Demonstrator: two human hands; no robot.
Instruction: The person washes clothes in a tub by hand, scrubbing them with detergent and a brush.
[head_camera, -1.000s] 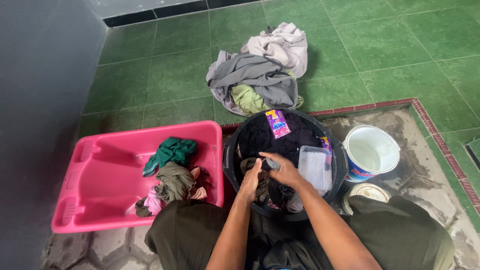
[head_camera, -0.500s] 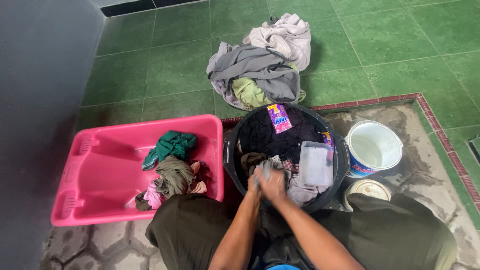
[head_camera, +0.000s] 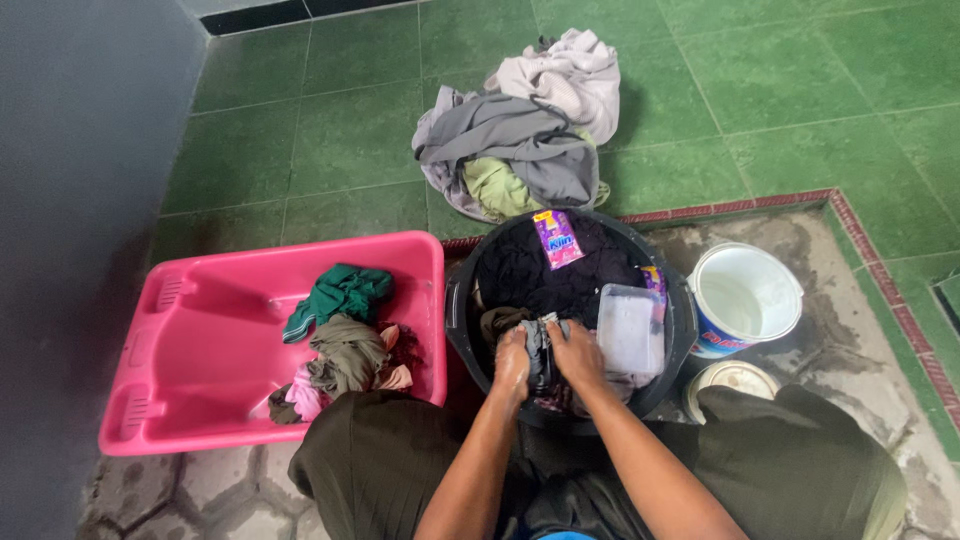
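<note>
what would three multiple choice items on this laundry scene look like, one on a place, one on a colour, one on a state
1. Where does the white bucket stand?
A. inside the pink tub
B. on the floor beside the black basin, on the person's right
C. on the clothes pile

2. What colour is the tub that holds the wrung clothes?
A. blue
B. yellow
C. pink

3. What are the two hands doing?
A. both grip one dark cloth over the black basin
B. both rest on the knees
C. one lifts the bucket

Answers:
1 B, the bucket sits on the wet floor to the right of the black basin.
2 C, the tub's walls and rim are bright pink.
3 A, the left hand and right hand close together around the dark cloth above the basin.
</note>
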